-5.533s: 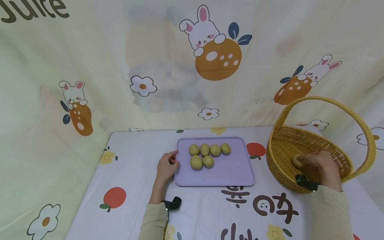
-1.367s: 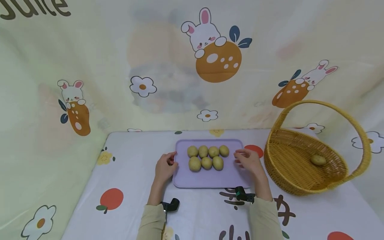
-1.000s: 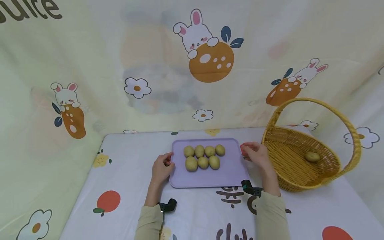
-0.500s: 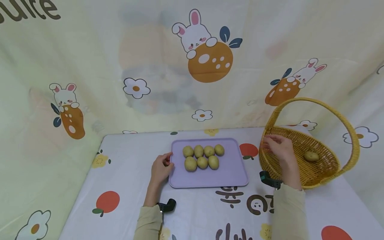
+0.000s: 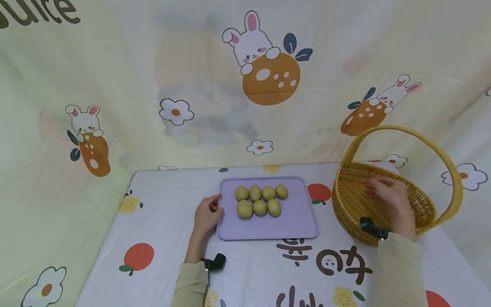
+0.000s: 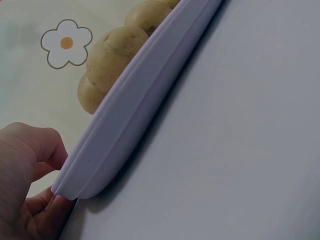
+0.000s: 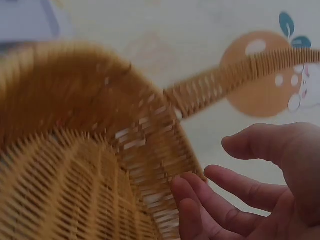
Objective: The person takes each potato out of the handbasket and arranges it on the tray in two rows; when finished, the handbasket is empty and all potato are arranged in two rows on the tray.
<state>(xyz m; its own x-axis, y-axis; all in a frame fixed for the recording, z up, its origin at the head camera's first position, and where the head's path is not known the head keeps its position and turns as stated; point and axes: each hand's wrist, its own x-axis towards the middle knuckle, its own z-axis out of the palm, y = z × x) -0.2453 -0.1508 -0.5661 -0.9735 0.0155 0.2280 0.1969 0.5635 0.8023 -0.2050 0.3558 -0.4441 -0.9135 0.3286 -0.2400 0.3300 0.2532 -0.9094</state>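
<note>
My left hand point(image 5: 206, 217) pinches the left rim of a lilac tray point(image 5: 295, 226); in the left wrist view, finger and thumb lie on either side of the tray's corner point(image 6: 95, 170). Two rows of potatoes point(image 5: 259, 208) sit on the tray, several at the back and three in front. Over the wicker basket point(image 5: 347, 213) at the right, my right hand point(image 5: 393, 200) holds nothing. Its thumb and fingers stand apart in the right wrist view, beside the basket's wall point(image 7: 155, 165). The spot in the basket where a potato lay is hidden behind this hand.
The basket's tall handle point(image 5: 406, 130) arches above the right hand and wrist. A printed tablecloth point(image 5: 172, 273) covers the table. Behind the table hangs a patterned curtain point(image 5: 215, 145).
A third potato has joined the tray's front row, set down by my right hand. That hand has since moved right, from the tray to over the basket. The left hand stays at the rim.
</note>
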